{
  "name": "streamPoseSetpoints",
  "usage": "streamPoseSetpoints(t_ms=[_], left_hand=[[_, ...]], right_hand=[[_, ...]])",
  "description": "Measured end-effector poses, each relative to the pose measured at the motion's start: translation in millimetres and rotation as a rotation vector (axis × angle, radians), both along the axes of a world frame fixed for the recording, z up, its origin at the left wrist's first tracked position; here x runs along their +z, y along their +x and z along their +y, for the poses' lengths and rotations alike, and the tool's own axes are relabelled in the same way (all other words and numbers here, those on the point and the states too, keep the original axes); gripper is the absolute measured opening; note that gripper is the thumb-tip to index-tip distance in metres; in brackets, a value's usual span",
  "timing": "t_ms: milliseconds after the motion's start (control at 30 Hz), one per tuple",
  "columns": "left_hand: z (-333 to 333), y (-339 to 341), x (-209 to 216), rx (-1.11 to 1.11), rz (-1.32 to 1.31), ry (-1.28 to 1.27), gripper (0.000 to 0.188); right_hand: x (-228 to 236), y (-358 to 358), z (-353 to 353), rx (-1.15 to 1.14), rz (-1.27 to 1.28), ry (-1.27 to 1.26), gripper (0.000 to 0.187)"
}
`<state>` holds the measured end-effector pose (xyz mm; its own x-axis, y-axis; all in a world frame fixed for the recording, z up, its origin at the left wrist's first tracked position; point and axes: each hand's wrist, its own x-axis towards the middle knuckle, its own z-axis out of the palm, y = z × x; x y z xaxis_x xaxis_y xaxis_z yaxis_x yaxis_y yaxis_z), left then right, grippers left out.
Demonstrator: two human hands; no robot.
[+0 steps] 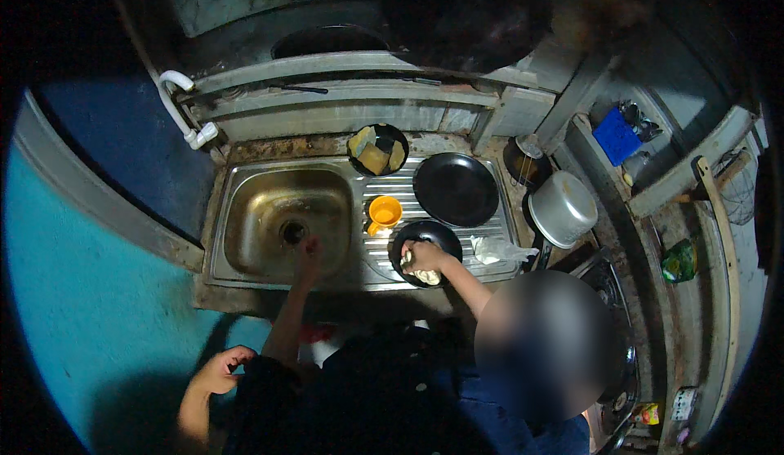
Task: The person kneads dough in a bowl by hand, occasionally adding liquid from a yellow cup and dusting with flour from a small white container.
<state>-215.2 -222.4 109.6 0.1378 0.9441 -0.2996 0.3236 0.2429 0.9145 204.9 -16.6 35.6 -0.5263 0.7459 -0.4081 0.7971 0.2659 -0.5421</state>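
- One pale wad [426, 277], grasped by right hand [423, 254] inside black pan [426, 233].
- Left hand [310, 248] above sink [253, 218], shadowed; cannot tell its grip.
- Orange mug [385, 211] nearby.

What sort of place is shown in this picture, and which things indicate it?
It looks like a kitchen, perhaps in a home: there is a metal sink with a ribbed drainboard, black pans on that drainboard, and a large silver pot to the right.

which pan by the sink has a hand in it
The lowest pan, down-right of the orange mug: the hand is there, not in the wide pan or top pan.
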Motion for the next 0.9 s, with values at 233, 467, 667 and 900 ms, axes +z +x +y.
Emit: streamPoseSetpoints(t_ms=[233, 467, 667, 900], left_hand=[[-97, -28, 77, -0.343, 0.374, 0.180, 0.031], [-112, -25, 73, -0.124, 0.302, 0.174, 0.028], [6, 42, -6, 0.384, -0.134, 0.191, 0.027], [179, 133, -136, 0.435, -0.352, 0.302, 0.020]], right_hand=[[18, -41, -4, 0.281, -0.485, 0.274, 0.055], [21, -48, -7, 0.287, -0.529, 0.256, 0.051], [6, -39, -8, 0.285, -0.411, 0.292, 0.036], [59, 7, 5, -0.024, -0.004, 0.212, 0.044]])
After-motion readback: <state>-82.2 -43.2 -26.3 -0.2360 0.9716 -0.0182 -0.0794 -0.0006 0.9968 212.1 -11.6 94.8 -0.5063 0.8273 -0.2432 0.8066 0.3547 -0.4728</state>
